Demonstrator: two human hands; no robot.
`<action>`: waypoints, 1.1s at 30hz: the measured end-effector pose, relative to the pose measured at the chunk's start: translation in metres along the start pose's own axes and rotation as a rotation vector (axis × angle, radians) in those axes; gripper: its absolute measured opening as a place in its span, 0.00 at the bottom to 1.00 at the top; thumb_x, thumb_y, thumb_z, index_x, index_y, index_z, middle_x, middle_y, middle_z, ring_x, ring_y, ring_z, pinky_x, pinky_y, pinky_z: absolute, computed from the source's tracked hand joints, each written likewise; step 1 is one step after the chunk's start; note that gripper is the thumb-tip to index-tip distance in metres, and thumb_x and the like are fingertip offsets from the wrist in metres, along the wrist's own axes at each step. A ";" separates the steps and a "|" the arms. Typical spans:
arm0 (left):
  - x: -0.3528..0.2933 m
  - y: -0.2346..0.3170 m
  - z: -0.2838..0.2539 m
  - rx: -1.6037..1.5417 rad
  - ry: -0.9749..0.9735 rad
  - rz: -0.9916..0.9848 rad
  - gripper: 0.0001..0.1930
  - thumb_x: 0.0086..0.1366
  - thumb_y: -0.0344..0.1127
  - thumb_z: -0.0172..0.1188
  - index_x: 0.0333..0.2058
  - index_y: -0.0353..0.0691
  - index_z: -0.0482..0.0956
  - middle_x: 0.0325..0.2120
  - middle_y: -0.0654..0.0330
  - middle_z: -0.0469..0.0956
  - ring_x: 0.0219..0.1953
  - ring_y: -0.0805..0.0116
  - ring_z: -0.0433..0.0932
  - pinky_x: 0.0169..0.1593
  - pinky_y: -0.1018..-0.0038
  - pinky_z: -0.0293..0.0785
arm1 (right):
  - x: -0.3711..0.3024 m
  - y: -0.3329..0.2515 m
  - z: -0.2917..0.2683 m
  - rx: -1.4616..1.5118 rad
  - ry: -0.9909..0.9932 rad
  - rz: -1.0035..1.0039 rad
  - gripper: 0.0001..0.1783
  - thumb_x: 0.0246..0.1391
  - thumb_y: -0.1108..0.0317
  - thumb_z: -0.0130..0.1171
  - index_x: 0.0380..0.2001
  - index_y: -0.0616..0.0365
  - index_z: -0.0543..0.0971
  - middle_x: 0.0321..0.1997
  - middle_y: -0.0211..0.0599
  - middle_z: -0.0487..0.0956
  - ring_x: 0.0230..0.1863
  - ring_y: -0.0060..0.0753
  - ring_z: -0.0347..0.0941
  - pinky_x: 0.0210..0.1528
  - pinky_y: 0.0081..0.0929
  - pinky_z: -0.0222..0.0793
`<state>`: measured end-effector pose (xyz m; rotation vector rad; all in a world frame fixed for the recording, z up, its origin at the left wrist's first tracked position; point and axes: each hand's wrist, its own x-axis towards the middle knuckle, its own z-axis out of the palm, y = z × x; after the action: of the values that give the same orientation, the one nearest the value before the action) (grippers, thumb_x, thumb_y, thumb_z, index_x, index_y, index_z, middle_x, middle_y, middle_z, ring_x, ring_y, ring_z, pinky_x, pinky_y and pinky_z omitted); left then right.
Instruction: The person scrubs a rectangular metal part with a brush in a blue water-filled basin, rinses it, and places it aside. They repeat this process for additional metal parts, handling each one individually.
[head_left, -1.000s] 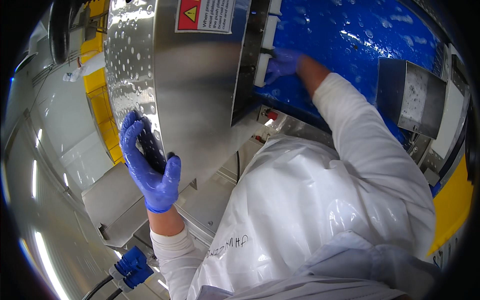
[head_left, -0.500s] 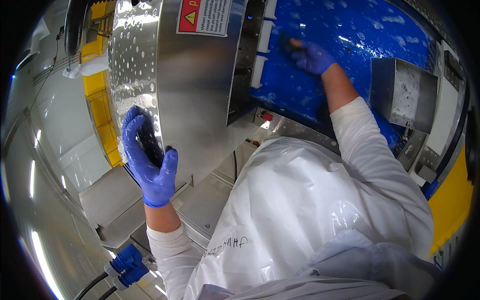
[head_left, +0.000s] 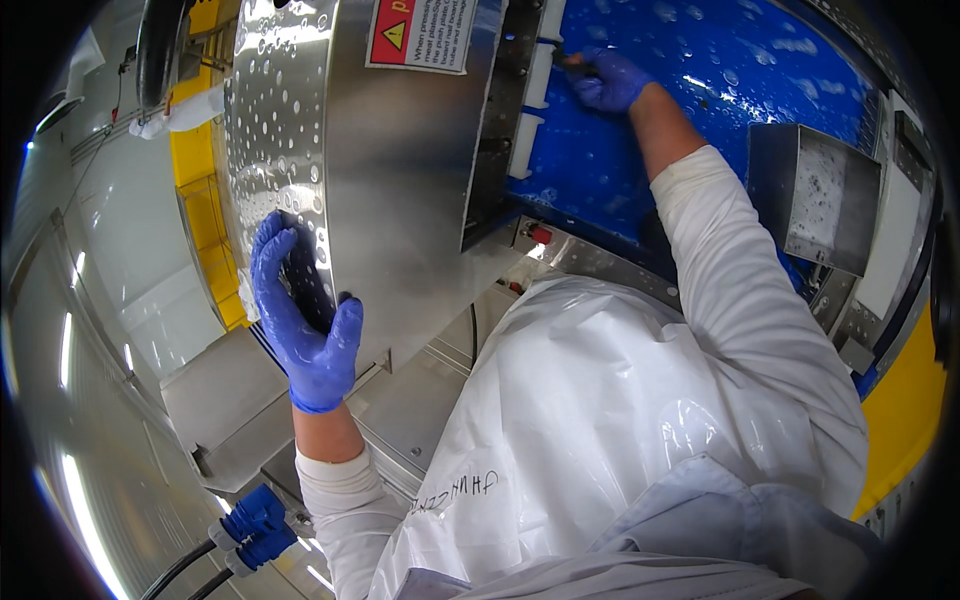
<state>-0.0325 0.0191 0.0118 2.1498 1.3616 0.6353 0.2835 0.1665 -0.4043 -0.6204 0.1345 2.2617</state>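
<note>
My left hand (head_left: 312, 340), in a wet blue glove, rests against the rounded edge of a steel machine housing (head_left: 395, 200). Its fingers are stretched out and the thumb stands apart. Across the wet blue belt (head_left: 690, 50), my right hand (head_left: 615, 82) reaches up to the white guide blocks (head_left: 540, 75) along the housing. Its gloved fingers are curled around a small dark pad-like piece (head_left: 574, 62), mostly hidden by the fingers. Foam and water drops lie on the belt, and drops cover the curved steel.
A steel box-shaped part (head_left: 830, 200) stands at the belt's right side. Below the belt is a red button (head_left: 540, 235) on a steel rail. Blue plugs with black cables (head_left: 255, 530) hang at the lower left. A yellow frame (head_left: 205, 230) stands behind the housing.
My right hand has moved a little up and left, closer to the white guide blocks, with the dark piece in it. My left hand stays on the housing; the view has shifted slightly.
</note>
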 end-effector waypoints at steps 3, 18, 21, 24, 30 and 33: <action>-0.004 0.002 0.000 0.015 0.014 -0.021 0.38 0.59 0.29 0.64 0.68 0.34 0.60 0.71 0.50 0.56 0.73 0.54 0.58 0.75 0.56 0.54 | -0.020 0.010 0.039 -0.089 0.207 -0.161 0.10 0.63 0.64 0.58 0.44 0.57 0.76 0.32 0.32 0.75 0.20 0.19 0.64 0.18 0.12 0.58; 0.000 0.003 0.001 0.058 0.031 -0.016 0.39 0.61 0.37 0.66 0.68 0.33 0.60 0.70 0.48 0.58 0.72 0.53 0.59 0.74 0.56 0.54 | 0.019 0.001 -0.003 -0.711 -0.178 -0.507 0.15 0.72 0.63 0.47 0.54 0.58 0.72 0.40 0.41 0.77 0.36 0.30 0.76 0.31 0.21 0.73; 0.001 0.001 0.004 0.122 0.037 0.001 0.39 0.64 0.44 0.65 0.68 0.33 0.60 0.70 0.47 0.59 0.73 0.52 0.57 0.74 0.57 0.51 | 0.020 0.009 -0.001 -0.326 -0.258 -0.352 0.16 0.70 0.62 0.52 0.54 0.59 0.75 0.48 0.45 0.80 0.47 0.40 0.79 0.45 0.32 0.78; 0.001 0.002 0.004 0.166 0.041 -0.011 0.40 0.63 0.47 0.65 0.68 0.34 0.61 0.70 0.46 0.59 0.73 0.52 0.57 0.74 0.56 0.52 | 0.029 0.021 0.019 -0.020 -0.252 -0.198 0.16 0.68 0.62 0.56 0.52 0.60 0.78 0.50 0.49 0.82 0.52 0.44 0.80 0.52 0.39 0.80; -0.001 0.002 -0.005 0.208 -0.002 -0.023 0.38 0.57 0.38 0.65 0.66 0.35 0.63 0.70 0.46 0.57 0.73 0.51 0.56 0.73 0.58 0.53 | 0.098 0.009 0.006 0.044 0.045 -0.021 0.17 0.67 0.63 0.56 0.51 0.63 0.79 0.50 0.51 0.82 0.51 0.45 0.81 0.55 0.47 0.78; 0.004 -0.003 -0.005 0.200 -0.006 -0.010 0.39 0.58 0.40 0.66 0.66 0.36 0.63 0.70 0.46 0.57 0.73 0.51 0.56 0.73 0.57 0.53 | 0.122 0.003 -0.014 -0.024 -0.024 -0.024 0.18 0.68 0.61 0.54 0.51 0.64 0.79 0.51 0.50 0.83 0.49 0.47 0.82 0.55 0.51 0.77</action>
<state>-0.0368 0.0245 0.0141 2.2963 1.4868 0.5060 0.2154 0.2416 -0.4744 -0.6045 0.0881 2.2493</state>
